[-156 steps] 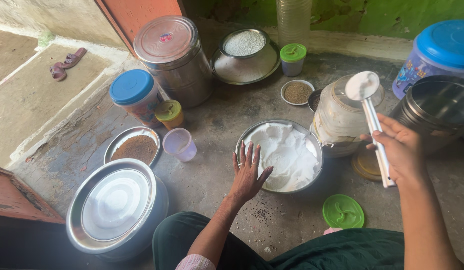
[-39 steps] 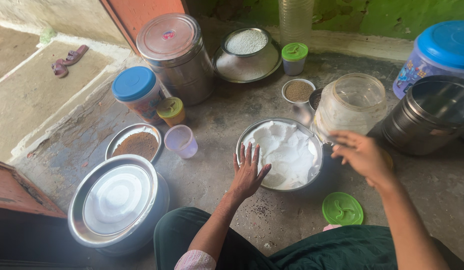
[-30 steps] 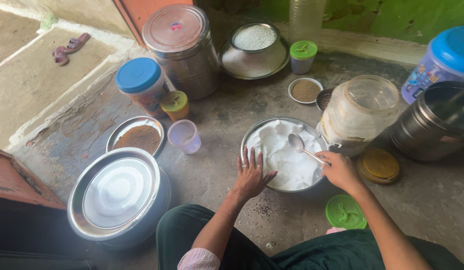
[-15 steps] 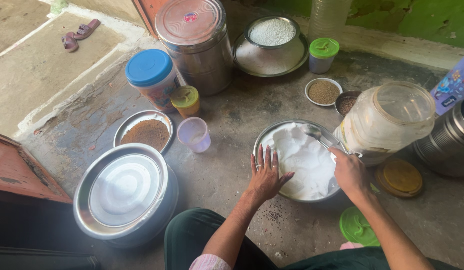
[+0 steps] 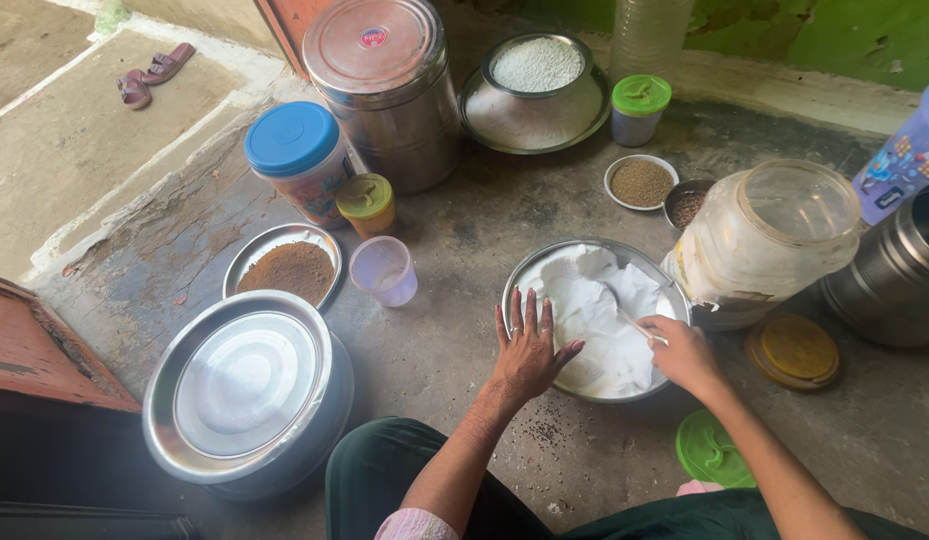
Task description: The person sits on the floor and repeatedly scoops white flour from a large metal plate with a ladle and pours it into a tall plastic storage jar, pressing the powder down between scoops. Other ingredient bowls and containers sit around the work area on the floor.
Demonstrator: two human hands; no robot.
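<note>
While flour fills the steel bowl (image 5: 529,275), a spoon (image 5: 639,327) is dug in.
The spoon is gripped by the right hand (image 5: 684,355); the left hand (image 5: 527,348) is laid flat, fingers spread, on the rim.

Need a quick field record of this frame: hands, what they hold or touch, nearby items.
left hand: flat on the rim of the steel plate, fingers spread
right hand: grips a spoon, its bowl buried in the white powder
plate contents: white powder, heaped
right of plate: open clear jar, yellow lid, green lid
left of plate: lilac cup, plate of brown powder
</note>
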